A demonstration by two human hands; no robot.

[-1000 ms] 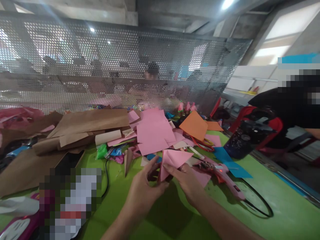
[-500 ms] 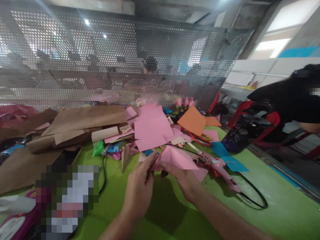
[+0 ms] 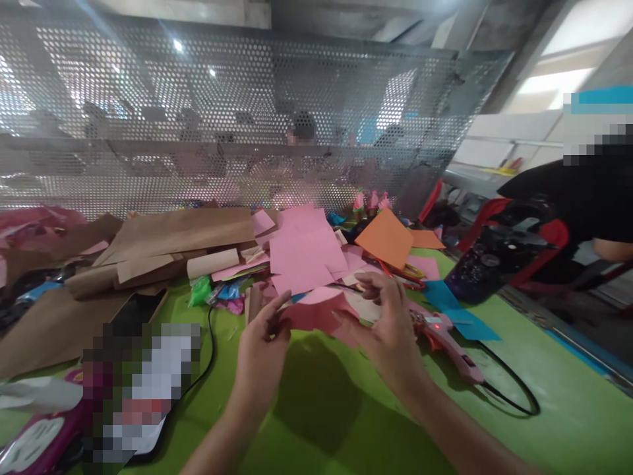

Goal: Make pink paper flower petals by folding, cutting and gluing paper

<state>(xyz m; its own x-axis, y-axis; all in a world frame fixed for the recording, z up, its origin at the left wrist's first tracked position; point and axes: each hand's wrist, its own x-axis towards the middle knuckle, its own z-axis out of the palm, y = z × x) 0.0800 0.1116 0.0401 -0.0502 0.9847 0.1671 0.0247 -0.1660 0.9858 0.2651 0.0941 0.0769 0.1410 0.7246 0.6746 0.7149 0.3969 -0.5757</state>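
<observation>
A folded sheet of pink paper [image 3: 321,309] hangs just above the green table, bent along its creases. My left hand [image 3: 263,346] pinches its left edge between thumb and fingers. My right hand [image 3: 390,336] is open at the paper's right side, with thumb and fingers spread apart; its thumb tip is at the paper's edge, and I cannot tell whether it touches. Right of that hand lies a pink glue gun [image 3: 452,343] with a small red light and a black cord. Behind the paper rests a larger pink sheet [image 3: 304,247].
Brown paper [image 3: 182,231], a paper roll [image 3: 212,262] and small colourful packets [image 3: 217,293] lie left of centre. Orange paper [image 3: 386,237], blue paper [image 3: 465,313] and a dark tumbler [image 3: 489,264] stand right. A phone-like object [image 3: 148,396] lies left. A person in black [image 3: 568,191] sits at right.
My right hand has let go of the pink paper, with its fingers lifted and spread to the right. The paper has opened out wider. My left hand still holds its left edge.
</observation>
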